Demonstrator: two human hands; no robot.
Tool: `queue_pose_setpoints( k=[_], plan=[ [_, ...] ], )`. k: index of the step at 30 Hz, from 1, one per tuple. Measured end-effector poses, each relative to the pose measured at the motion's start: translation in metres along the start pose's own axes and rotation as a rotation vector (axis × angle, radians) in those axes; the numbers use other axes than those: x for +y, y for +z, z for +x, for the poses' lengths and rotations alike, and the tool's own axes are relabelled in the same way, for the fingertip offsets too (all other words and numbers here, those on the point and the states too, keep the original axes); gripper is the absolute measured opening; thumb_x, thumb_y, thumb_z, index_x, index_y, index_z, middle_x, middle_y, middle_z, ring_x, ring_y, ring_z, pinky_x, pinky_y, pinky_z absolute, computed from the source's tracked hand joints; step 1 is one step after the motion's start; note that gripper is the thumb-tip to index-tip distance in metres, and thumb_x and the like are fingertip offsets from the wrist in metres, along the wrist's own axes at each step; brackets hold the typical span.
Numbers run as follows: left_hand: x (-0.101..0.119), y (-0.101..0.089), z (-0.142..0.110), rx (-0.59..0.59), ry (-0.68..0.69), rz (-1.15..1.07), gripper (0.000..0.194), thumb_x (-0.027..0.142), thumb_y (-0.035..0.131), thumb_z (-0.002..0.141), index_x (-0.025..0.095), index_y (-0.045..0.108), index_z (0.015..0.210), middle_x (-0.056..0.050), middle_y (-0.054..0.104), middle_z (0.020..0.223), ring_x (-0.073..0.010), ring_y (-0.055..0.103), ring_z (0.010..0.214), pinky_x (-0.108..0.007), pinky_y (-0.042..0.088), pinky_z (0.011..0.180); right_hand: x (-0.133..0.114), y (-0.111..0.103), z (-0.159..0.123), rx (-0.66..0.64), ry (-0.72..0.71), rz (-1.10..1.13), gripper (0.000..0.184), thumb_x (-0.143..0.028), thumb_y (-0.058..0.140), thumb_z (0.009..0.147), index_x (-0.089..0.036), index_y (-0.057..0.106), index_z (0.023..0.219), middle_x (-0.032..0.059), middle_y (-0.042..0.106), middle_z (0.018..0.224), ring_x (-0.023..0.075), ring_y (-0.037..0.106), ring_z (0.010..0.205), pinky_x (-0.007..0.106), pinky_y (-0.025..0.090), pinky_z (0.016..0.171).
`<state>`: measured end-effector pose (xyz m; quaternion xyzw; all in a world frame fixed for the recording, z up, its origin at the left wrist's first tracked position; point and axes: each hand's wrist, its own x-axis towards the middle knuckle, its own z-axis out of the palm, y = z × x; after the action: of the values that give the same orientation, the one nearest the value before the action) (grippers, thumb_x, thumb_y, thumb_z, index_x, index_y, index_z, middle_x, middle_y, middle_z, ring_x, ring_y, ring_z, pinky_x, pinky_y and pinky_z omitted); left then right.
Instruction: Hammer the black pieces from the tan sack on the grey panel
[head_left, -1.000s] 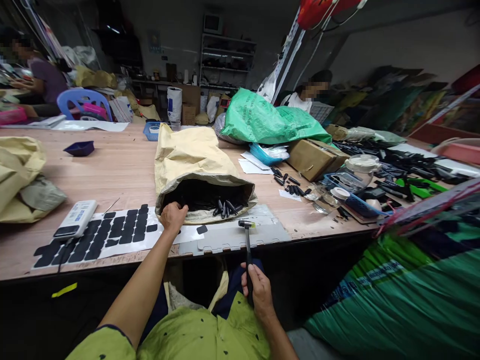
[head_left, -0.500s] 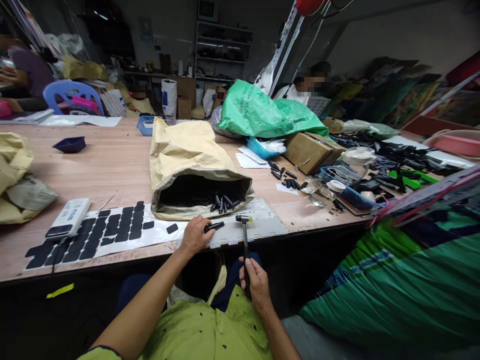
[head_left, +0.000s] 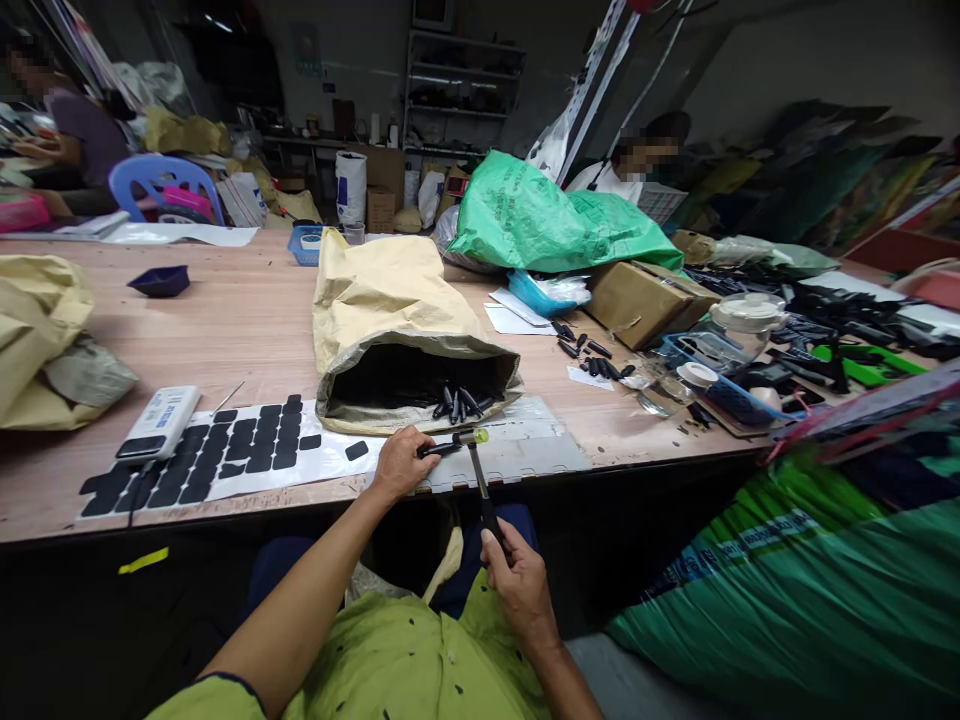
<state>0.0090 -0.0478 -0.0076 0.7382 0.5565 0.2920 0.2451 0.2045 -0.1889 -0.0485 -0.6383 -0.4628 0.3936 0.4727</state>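
Note:
My left hand (head_left: pixel 403 460) rests at the table's front edge, fingers closed on a slim black plastic piece (head_left: pixel 442 449) that points to the right. In my right hand (head_left: pixel 517 570) is the dark handle of a small mallet (head_left: pixel 481 480). Its head, with a yellow-green face, is at the free end of the black piece; whether they touch I cannot tell. Under both lies a grey board (head_left: pixel 536 450). Just behind, a cream woven sack (head_left: pixel 390 290) lies with its mouth towards me, several similar black pieces (head_left: pixel 459 402) showing inside.
Left of my hand are a sheet of black stickers (head_left: pixel 262 440) and a white device (head_left: pixel 159 425). Loose black pieces, a cardboard box (head_left: pixel 649 300), a blue basket (head_left: pixel 720 390) and a green bag (head_left: pixel 555 220) are to the right. Two people sit farther back.
My left hand has come out of the sack's mouth with a black piece and moved right onto the board. My right hand has tilted the mallet's head left, over to the piece.

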Motion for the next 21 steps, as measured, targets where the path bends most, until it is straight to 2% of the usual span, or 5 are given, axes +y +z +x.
queue_pose_setpoints(
  k=[7,14,21],
  plan=[
    [0.002,-0.001,-0.001,0.009,0.007,0.010,0.011,0.023,0.067,0.077,0.020,0.071,0.087,0.000,0.058,0.078,-0.0161,0.054,0.079,-0.029,0.042,0.075,-0.013,-0.002,0.001,-0.048,-0.093,-0.118,0.045,-0.053,0.062,0.080,-0.020,0.072,0.109,0.0064,0.071,0.075,0.0212,0.063,0.066,0.027,0.050,0.055],
    [0.003,-0.001,-0.001,0.005,0.021,0.010,0.011,0.021,0.068,0.076,0.020,0.070,0.087,0.000,0.058,0.078,-0.0165,0.054,0.081,-0.029,0.042,0.076,-0.018,-0.002,0.000,-0.045,-0.142,-0.183,0.047,-0.055,0.057,0.083,-0.018,0.072,0.108,0.0050,0.070,0.069,0.0206,0.063,0.063,0.025,0.049,0.053],
    [0.003,-0.001,-0.002,0.020,0.023,0.011,0.009,0.020,0.068,0.076,0.019,0.070,0.085,-0.001,0.059,0.079,-0.0170,0.054,0.082,-0.028,0.042,0.076,-0.023,0.002,0.000,-0.108,-0.185,-0.281,0.048,-0.055,0.054,0.085,-0.017,0.073,0.107,0.0057,0.071,0.071,0.0196,0.063,0.063,0.024,0.049,0.054]
  ],
)
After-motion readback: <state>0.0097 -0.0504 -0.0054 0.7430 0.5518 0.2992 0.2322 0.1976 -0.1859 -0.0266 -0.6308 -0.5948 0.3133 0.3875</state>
